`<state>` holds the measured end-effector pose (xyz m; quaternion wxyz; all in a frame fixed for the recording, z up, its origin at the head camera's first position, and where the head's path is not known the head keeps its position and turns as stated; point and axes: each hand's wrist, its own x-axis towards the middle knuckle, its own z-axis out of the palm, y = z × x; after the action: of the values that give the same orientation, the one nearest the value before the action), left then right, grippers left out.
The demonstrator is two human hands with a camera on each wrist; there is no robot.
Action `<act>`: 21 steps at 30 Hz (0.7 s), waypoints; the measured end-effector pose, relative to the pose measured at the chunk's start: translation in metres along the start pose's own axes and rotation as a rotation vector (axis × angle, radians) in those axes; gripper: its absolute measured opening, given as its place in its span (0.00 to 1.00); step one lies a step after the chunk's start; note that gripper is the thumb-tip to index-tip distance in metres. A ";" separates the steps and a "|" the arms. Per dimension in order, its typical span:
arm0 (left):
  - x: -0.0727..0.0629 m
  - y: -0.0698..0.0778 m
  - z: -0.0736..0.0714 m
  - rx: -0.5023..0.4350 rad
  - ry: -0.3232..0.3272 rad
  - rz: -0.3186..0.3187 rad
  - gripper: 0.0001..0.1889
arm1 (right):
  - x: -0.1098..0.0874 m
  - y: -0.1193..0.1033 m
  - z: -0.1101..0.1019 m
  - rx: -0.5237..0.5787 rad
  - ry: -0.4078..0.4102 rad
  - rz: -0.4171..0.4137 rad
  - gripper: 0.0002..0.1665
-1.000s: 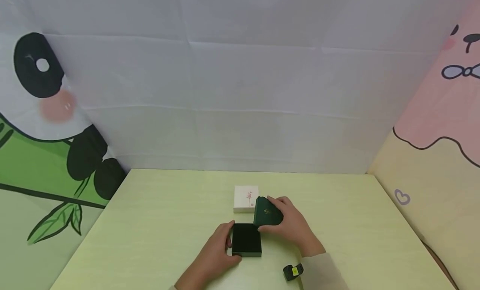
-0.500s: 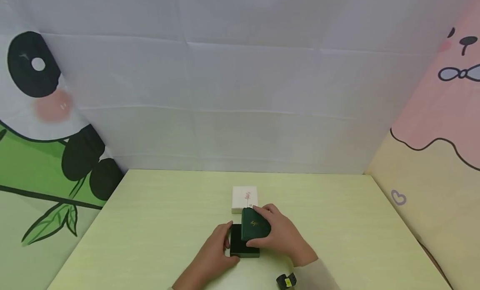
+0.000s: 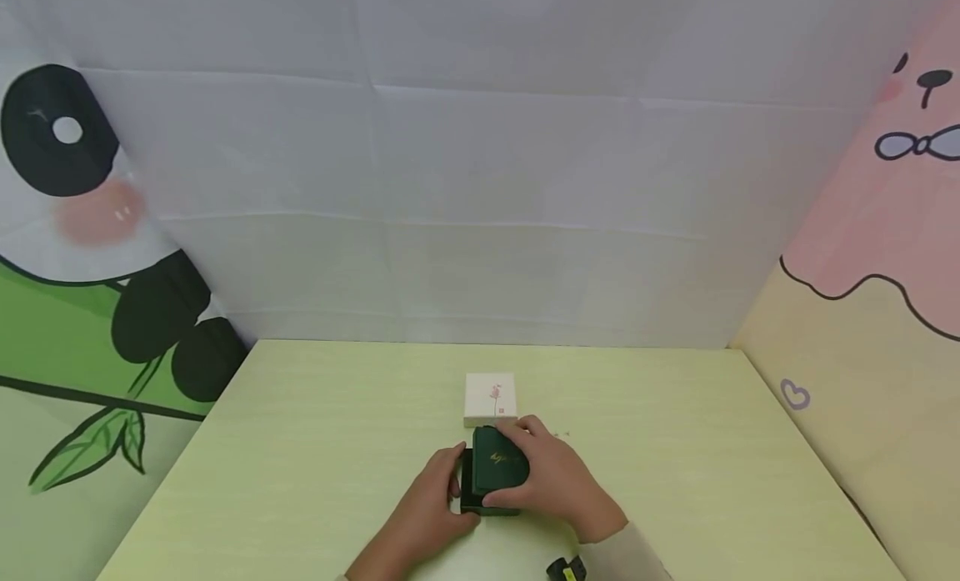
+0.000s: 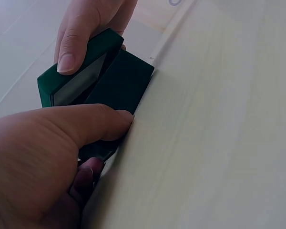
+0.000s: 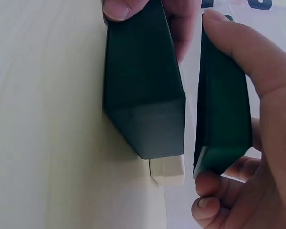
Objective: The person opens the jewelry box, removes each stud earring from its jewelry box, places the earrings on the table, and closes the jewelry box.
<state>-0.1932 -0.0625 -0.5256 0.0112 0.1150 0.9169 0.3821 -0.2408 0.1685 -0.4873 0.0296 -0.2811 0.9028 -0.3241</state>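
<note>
A dark green box base [image 3: 467, 478] stands on the table, its black inside partly visible in the head view. My left hand [image 3: 429, 506] grips it from the left, thumb at the near side and fingers at the far side. Above it, my right hand [image 3: 553, 479] holds a green box lid [image 3: 498, 461] with gold lettering, pinched between thumb and fingers. In the left wrist view the lid [image 4: 78, 71] hangs tilted over the base [image 4: 124, 78]. A gap separates the lid [image 5: 224, 100] from the base [image 5: 143, 62] in the right wrist view.
A small white box [image 3: 489, 396] with a pink flower print stands just behind the green box. A black device with a yellow patch [image 3: 567, 570] sits by my right wrist. The pale table [image 3: 337, 431] meets white cloth [image 3: 480, 272] at its back edge.
My right hand has carried the lid leftward and toward me, from beside the base to over it. My left hand has kept its grip on the base.
</note>
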 end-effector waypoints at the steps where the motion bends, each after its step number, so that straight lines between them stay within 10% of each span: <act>1: 0.000 0.000 0.000 -0.002 -0.003 -0.002 0.50 | 0.000 0.000 0.001 -0.001 -0.003 0.002 0.61; 21: 0.005 -0.005 0.005 0.000 0.006 0.027 0.51 | 0.002 0.000 0.014 -0.056 -0.041 -0.031 0.61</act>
<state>-0.1982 -0.0617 -0.5320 0.0034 0.1262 0.9152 0.3827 -0.2388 0.1596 -0.4987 0.0350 -0.3025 0.9063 -0.2931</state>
